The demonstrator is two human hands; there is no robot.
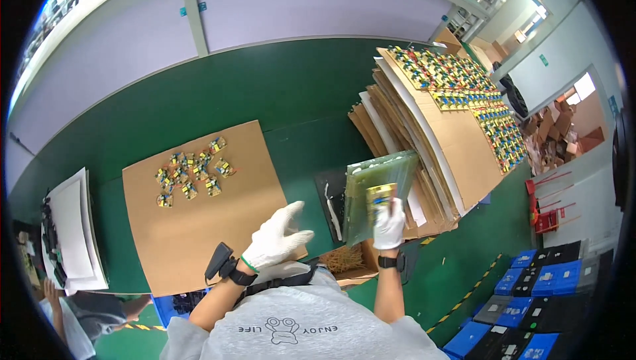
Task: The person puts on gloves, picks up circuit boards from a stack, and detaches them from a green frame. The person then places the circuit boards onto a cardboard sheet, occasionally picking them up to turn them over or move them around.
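My left hand (278,235), in a white knit glove, hovers over the near right edge of a brown cardboard sheet (199,241). Its thumb and fingers are apart and nothing is between them. On that sheet lies a loose cluster of small yellow circuit boards (189,173) with blue and dark parts. My right hand (389,225), gloved in white too, grips a yellow circuit board (381,196) by its near end. The board is held in front of a stack of green translucent sheets (361,209), and its details are blurred.
A tall, leaning stack of cardboard (457,161) stands at the right, topped with rows of circuit boards (500,128). Below the table edge is an open box of brown strands (346,259). White boards (71,227) lie far left. Blue and black crates (550,294) fill the lower right.
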